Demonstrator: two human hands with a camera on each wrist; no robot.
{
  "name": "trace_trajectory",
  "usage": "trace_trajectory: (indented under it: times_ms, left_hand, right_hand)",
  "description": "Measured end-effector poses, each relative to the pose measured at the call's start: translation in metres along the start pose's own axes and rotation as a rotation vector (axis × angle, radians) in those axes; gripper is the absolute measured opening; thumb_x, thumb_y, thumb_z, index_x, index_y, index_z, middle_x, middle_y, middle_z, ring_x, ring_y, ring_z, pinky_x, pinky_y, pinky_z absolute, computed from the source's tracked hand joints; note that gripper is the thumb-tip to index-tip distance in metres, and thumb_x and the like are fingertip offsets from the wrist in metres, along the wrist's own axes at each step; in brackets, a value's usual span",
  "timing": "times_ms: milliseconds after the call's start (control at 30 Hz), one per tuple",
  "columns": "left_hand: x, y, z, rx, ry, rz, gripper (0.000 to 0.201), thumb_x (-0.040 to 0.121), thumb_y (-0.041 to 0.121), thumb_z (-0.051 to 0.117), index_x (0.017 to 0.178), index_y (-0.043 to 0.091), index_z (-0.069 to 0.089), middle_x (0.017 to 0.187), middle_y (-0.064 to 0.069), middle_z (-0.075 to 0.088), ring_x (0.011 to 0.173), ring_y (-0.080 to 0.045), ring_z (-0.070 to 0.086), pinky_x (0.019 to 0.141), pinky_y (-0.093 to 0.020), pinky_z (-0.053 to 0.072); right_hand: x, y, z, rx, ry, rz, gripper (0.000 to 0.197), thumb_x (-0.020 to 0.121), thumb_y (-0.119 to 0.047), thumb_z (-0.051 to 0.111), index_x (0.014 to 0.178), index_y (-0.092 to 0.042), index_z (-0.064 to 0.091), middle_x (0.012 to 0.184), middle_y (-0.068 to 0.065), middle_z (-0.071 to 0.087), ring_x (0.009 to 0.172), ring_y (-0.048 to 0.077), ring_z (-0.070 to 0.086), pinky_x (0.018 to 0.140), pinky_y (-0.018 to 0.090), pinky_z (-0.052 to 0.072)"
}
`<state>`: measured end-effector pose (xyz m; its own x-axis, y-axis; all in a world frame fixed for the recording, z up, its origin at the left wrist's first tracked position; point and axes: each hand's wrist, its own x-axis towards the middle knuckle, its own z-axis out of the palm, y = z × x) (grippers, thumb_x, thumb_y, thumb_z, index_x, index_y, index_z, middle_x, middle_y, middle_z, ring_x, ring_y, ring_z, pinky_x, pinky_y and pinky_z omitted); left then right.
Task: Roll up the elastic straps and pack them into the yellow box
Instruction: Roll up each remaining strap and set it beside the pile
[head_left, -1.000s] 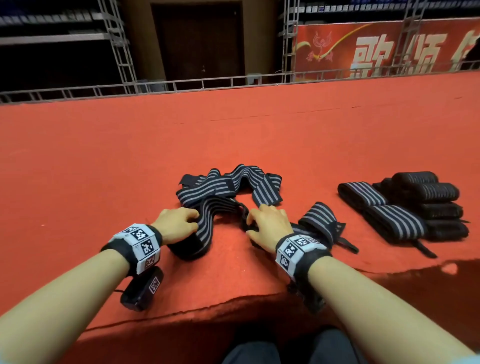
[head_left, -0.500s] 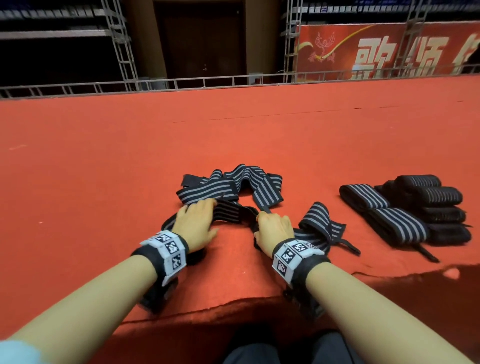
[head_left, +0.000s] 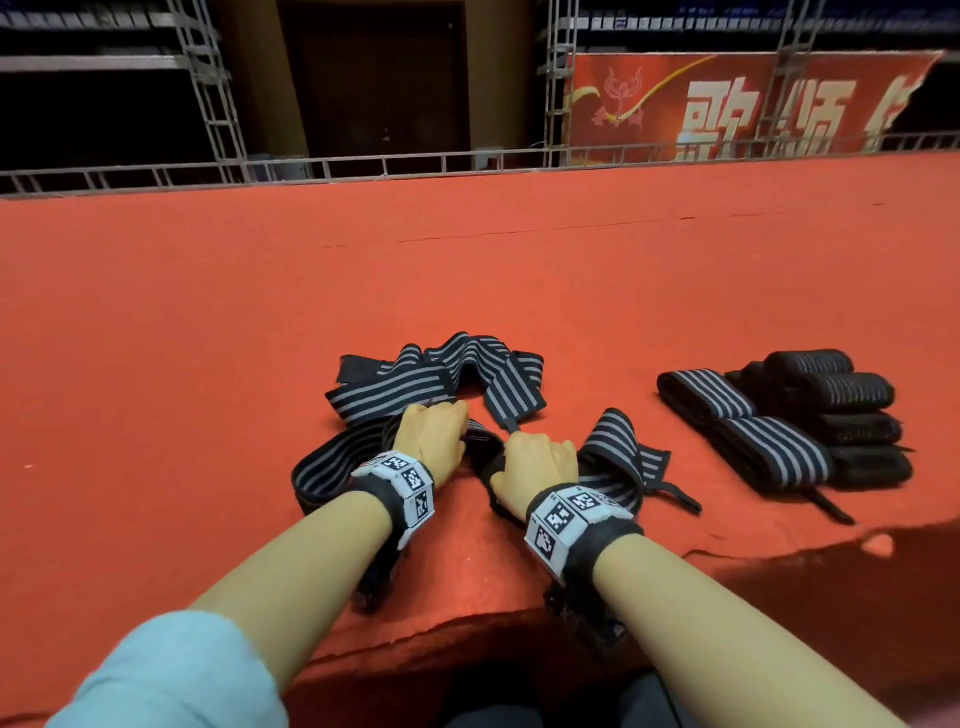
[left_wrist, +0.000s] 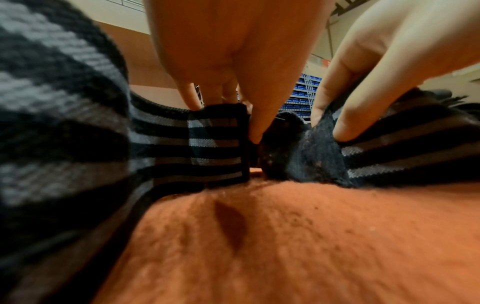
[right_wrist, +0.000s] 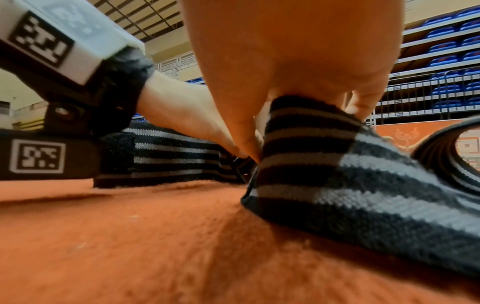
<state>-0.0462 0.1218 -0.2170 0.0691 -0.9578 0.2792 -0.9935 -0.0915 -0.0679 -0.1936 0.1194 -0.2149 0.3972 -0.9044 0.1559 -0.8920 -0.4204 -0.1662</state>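
— Striped elastic, black and grey: the loose strap (head_left: 332, 467) lies on the red carpet (head_left: 156, 364), and both hands pinch it close together, the left hand (head_left: 434, 441) on one fold, the right hand (head_left: 540, 462) on its black end (left_wrist: 288, 152).

— What could spoil the roll?

— Probably the springy fabric. If either pinch slackens, the first turns could uncoil. The tangled straps (head_left: 441, 379) just beyond touch it and might drag along.

— And the packing?

— The rolled straps (head_left: 810, 410) sit well apart on the right; no yellow box is visible.
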Motion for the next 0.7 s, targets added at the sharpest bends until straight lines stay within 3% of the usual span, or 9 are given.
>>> trace_trajectory:
  times_ms: [167,267,300,400,533,633,700]
  left_hand:
    - [-0.007,-0.030,-0.013,-0.103,-0.071,0.049,0.012,0.091,0.034,0.058,0.094,0.023,0.062,0.103,0.002,0.067,0.104,-0.021,0.061,0.087,-0.032,0.037]
    - [-0.015,-0.039,-0.019,-0.125,-0.203,0.098,0.027,0.096,0.039,0.051,0.118,0.027,0.061,0.120,0.012,0.063,0.116,-0.011,0.054,0.104,-0.034,0.024]
    - [-0.017,-0.037,-0.020,-0.124,-0.215,0.117,0.026,0.098,0.038,0.046,0.118,0.028,0.059,0.119,0.013,0.064,0.117,-0.010,0.053,0.106,-0.035,0.020]
    - [-0.021,-0.022,-0.019,-0.088,-0.210,0.162,0.027,0.103,0.033,0.029,0.099,0.026,0.055,0.104,0.009,0.067,0.110,-0.013,0.057,0.108,-0.038,0.017]
    - [-0.017,-0.003,-0.015,-0.130,-0.141,0.034,0.024,0.101,0.034,0.030,0.084,0.023,0.044,0.099,-0.001,0.066,0.107,-0.019,0.057,0.108,-0.038,0.022]
    - [-0.010,0.005,-0.011,-0.184,-0.176,-0.028,0.027,0.094,0.045,0.041,0.080,0.022,0.042,0.081,0.006,0.059,0.098,-0.019,0.059,0.107,-0.038,0.022]
    - [-0.004,0.008,-0.006,-0.231,-0.174,-0.092,0.030,0.089,0.053,0.047,0.087,0.022,0.044,0.080,0.011,0.056,0.094,-0.016,0.058,0.108,-0.038,0.020]
  right_hand:
    - [0.010,0.000,0.003,-0.032,-0.017,-0.008,0.025,0.090,-0.030,0.061,0.106,-0.012,0.062,0.110,0.009,0.066,0.104,0.029,0.062,0.086,0.035,0.040]
    - [0.015,0.001,0.003,0.007,-0.075,-0.038,0.027,0.089,-0.028,0.062,0.112,-0.015,0.063,0.113,0.009,0.066,0.107,0.029,0.062,0.084,0.033,0.043]
    - [0.016,0.001,0.003,0.030,-0.099,-0.069,0.026,0.090,-0.027,0.061,0.114,-0.018,0.063,0.114,0.008,0.066,0.108,0.029,0.061,0.085,0.033,0.044]
    - [0.013,0.001,0.005,0.085,-0.155,-0.208,0.027,0.091,-0.025,0.058,0.118,-0.023,0.060,0.117,0.006,0.064,0.111,0.028,0.058,0.087,0.033,0.044]
    - [0.002,0.011,0.008,0.136,-0.145,-0.395,0.032,0.093,-0.023,0.055,0.124,-0.028,0.058,0.122,0.001,0.055,0.114,0.023,0.054,0.089,0.033,0.042]
    - [-0.004,0.019,0.007,0.160,-0.120,-0.503,0.033,0.094,-0.019,0.052,0.123,-0.029,0.063,0.128,-0.006,0.052,0.114,0.019,0.054,0.086,0.033,0.042]
    - [-0.005,0.021,0.008,0.166,-0.106,-0.525,0.034,0.094,-0.019,0.051,0.123,-0.031,0.063,0.132,-0.011,0.050,0.113,0.017,0.054,0.083,0.033,0.044]
